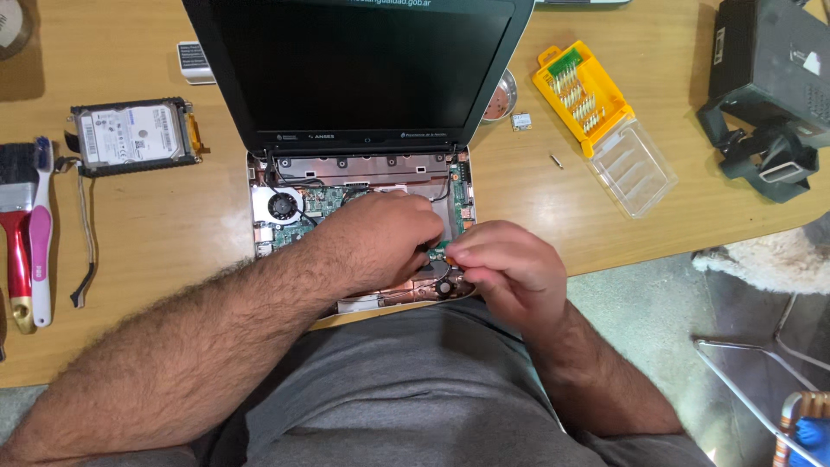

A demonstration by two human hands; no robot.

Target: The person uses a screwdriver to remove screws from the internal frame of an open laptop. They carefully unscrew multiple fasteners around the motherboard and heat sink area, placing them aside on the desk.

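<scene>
Working inside the opened netbook (363,225), keyboard cover already off, motherboard (324,203) and cooling fan (283,206) exposed. Right hand (506,264) closed, thumb and forefinger pinched on a small orange-tipped item, probably a connector or screwdriver handle; cannot tell which. Left hand (380,238) curled palm-down over the board, just left of the pinch and touching the chassis; fingertips hidden, so whether anything is held cannot be told. Directly beneath the pinch: a small green circuit board section (437,252) at the front right corner of the chassis. Beyond the pinch, dark screen (359,65) tilted upright.

Far left of the pinch: removed hard drive (134,134) on the wooden table (173,233), with a loose ribbon cable (84,242), a brush (17,233) and a pink toothbrush (41,233). Up and right of the pinch: yellow bit case (581,95) with clear lid open, a loose bit (556,160), a small metal dish (501,95).

Judged progress: disassembly well advanced, drive and cover out; board apparently still seated.
</scene>
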